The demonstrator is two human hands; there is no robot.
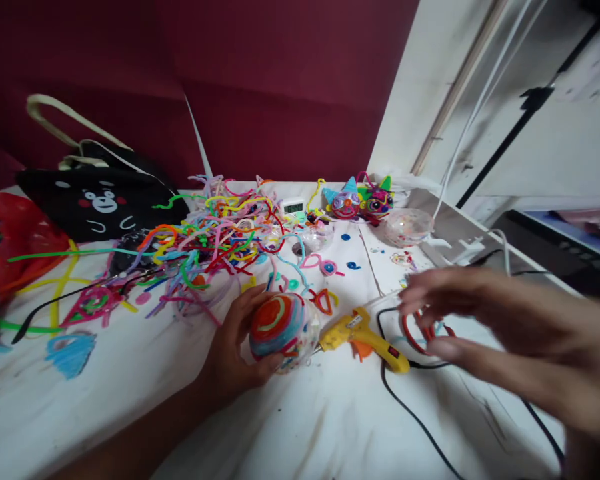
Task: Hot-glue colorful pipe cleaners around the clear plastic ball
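Note:
My left hand (pixel 240 347) is wrapped round a ball covered in coiled pipe cleaners (pixel 279 325), red, orange and blue, resting on the white cloth (pixel 130 393). Just right of the ball lies a yellow glue gun (pixel 365 337) with a black cord (pixel 415 413). My right hand (pixel 460 320) reaches in from the right, blurred by motion, its fingers curled about a red pipe-cleaner loop (pixel 423 333) beside the gun's handle.
A big tangle of coloured pipe cleaners (pixel 215 240) fills the middle left. Two decorated figures (pixel 363 199), clear half-spheres (pixel 407 227) and a small digital timer (pixel 293 207) stand at the back. A black bear-print bag (pixel 100 200) and a red bag (pixel 15 240) sit left.

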